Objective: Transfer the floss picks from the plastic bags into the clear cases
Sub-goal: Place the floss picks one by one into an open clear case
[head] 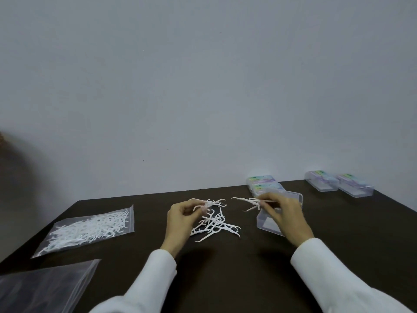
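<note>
A loose heap of white floss picks lies on the dark table between my hands. Just left of and above the heap, my left hand pinches a few floss picks at its fingertips. My right hand holds a small bunch of picks over the open clear case, whose lid stands up behind my fingers. A plastic bag full of picks lies flat at the left.
An empty plastic bag lies at the near left corner. Two stacked closed cases sit behind the open case. Two more closed cases stand at the far right. A grey wall rises behind the table.
</note>
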{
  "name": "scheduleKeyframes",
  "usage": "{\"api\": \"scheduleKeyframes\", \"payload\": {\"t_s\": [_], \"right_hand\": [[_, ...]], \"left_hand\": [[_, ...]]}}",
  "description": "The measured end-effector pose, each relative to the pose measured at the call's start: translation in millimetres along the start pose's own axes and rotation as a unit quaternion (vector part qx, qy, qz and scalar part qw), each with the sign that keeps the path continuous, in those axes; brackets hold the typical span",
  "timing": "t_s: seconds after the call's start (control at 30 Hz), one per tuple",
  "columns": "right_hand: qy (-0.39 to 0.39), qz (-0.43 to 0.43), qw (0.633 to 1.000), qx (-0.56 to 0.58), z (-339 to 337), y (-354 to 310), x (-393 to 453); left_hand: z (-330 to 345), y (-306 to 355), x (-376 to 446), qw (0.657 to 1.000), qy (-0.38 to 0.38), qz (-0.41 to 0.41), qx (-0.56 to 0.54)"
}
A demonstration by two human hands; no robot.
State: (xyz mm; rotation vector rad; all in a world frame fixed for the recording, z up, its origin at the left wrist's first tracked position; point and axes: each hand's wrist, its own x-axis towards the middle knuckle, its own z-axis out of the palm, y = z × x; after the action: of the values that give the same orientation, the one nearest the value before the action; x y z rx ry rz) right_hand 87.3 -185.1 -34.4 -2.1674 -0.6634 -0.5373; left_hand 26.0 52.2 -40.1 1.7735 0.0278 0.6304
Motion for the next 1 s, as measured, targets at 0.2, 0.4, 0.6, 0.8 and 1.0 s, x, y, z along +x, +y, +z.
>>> {"api": "scheduleKeyframes", "payload": {"t_s": [0.2,0.4,0.6,0.8,1.0], "right_hand": [[-0.009,0.062,0.997,-0.037,-29,22,-5],[-0.084,0.09,0.99,-0.073,-32,39,-7],[-0.119,0.093,0.983,-0.105,-30,45,-4],[-0.042,0.12,0.991,-0.044,-36,49,-2],[0.012,0.182,0.982,0.042,-39,55,-1]], "left_hand": [[36,10,6,0.994,-0.02,-0.036,-0.098],[83,8,16,0.99,-0.076,-0.066,-0.099],[126,2,20,0.991,-0.13,-0.022,0.0],[144,7,24,0.989,-0.149,0.003,0.011],[156,6,21,0.983,-0.178,0.02,0.048]]}}
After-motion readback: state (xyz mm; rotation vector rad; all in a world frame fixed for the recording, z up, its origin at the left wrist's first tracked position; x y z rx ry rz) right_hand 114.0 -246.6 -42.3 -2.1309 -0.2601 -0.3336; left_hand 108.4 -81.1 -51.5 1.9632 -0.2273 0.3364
